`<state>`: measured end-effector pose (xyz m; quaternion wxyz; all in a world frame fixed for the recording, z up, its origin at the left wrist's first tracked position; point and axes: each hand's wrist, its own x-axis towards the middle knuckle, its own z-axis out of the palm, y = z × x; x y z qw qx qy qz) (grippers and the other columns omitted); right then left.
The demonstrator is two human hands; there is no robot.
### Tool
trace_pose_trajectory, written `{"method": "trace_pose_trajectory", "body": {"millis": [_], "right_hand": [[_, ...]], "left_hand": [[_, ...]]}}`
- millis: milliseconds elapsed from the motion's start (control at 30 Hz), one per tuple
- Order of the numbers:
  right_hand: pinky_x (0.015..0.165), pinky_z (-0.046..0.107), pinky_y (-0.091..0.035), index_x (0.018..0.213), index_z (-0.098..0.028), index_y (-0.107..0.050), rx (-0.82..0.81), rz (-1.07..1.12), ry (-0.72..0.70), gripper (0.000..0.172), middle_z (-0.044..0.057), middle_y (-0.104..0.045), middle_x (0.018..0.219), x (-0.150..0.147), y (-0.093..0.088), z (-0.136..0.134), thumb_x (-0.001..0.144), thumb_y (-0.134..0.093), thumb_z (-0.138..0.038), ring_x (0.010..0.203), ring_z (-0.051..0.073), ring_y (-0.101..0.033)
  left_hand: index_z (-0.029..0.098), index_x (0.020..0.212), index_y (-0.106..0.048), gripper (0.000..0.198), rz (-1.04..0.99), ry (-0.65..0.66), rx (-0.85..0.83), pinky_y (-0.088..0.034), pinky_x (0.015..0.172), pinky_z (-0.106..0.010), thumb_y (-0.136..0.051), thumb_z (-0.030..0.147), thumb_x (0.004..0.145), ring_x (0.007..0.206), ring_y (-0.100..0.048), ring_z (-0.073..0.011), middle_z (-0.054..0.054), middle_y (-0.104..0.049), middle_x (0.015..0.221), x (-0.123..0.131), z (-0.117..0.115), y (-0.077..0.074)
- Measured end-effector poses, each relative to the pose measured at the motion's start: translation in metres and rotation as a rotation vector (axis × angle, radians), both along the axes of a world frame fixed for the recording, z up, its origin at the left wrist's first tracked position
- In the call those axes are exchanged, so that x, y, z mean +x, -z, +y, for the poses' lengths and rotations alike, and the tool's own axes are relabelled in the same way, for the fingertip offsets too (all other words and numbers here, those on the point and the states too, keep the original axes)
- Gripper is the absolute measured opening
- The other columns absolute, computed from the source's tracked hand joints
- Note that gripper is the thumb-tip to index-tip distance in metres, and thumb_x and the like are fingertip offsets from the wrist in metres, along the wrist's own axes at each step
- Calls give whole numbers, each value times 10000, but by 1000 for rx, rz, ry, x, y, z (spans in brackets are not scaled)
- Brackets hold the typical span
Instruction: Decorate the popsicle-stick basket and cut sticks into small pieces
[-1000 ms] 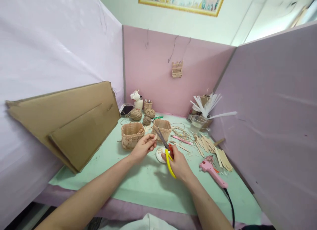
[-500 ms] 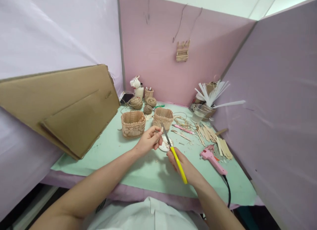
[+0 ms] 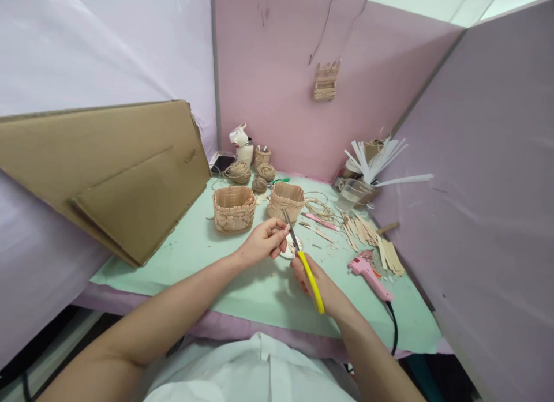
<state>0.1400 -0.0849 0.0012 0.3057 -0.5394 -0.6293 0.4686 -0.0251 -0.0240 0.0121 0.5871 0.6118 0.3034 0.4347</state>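
My left hand [image 3: 267, 240] pinches a small pale piece of wood [image 3: 288, 228] between thumb and fingertips. Yellow-handled scissors [image 3: 310, 281] are gripped in my right hand [image 3: 309, 272], their blades pointing up and away, right beside that small piece. Whether the blades touch it I cannot tell. Below both hands lies a round white dish [image 3: 291, 249] with pale scraps, partly covered by the hands and blades. Just beyond my fingers stand two open baskets of light wood pieces, a left basket [image 3: 234, 217] and a right basket [image 3: 281, 209].
A pink glue gun [image 3: 370, 278] with a black cord lies at the right, near flat craft sticks [image 3: 392, 256]. Behind are a pink cutter [image 3: 321, 221], twine balls [image 3: 239, 172] and a clear cup [image 3: 351, 194] by white strips. Cardboard [image 3: 142, 177] leans at the left.
The camera view has shifted slightly. Both hands stay close together, with the scissors still beside the small piece; the baskets and tools have not moved on the table.
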Motion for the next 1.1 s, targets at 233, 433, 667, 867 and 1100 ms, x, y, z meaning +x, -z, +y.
{"method": "trace_pose_trajectory", "body": {"millis": [233,433,667,867,1100], "right_hand": [[507,235,-314,764,-204,-445,7,-25,-15,390,-37,-396,633,0,-5,-1,810,-404,-589,564,108,-343],[513,242,-319,782,-206,-447,-7,-85,-23,399,-41,-398,618,0,-4,-1,814,-384,-599,555,110,-360],[460,230,-275,739,-207,-410,18,-107,25,389,-60,-348,549,2,9,-4,814,-404,-589,498,97,-315],[490,219,-277,719,-200,-393,63,-181,31,344,-51,-364,606,8,15,-7,817,-441,-526,552,97,-325],[519,229,-283,709,-204,-366,54,-268,2,320,-49,-382,623,16,10,-15,821,-441,-494,575,105,-324]], "left_hand": [[175,855,-427,264,15,4,-18,-281,391,-167,-515,420,809,353,-390,-33,52,-554,553,0,-3,-5],[172,843,-446,255,50,18,-12,-287,396,-167,-519,413,807,361,-399,-33,43,-568,565,-2,-3,-4],[170,848,-456,285,46,77,-43,-285,393,-164,-513,446,804,364,-411,-32,32,-585,589,-1,-2,1],[171,852,-465,317,67,163,-119,-258,387,-168,-509,481,795,379,-431,-34,23,-607,627,-2,-2,0],[149,823,-525,359,131,194,-113,-246,388,-179,-501,506,789,376,-392,-31,19,-583,601,-3,-5,-3]]}}
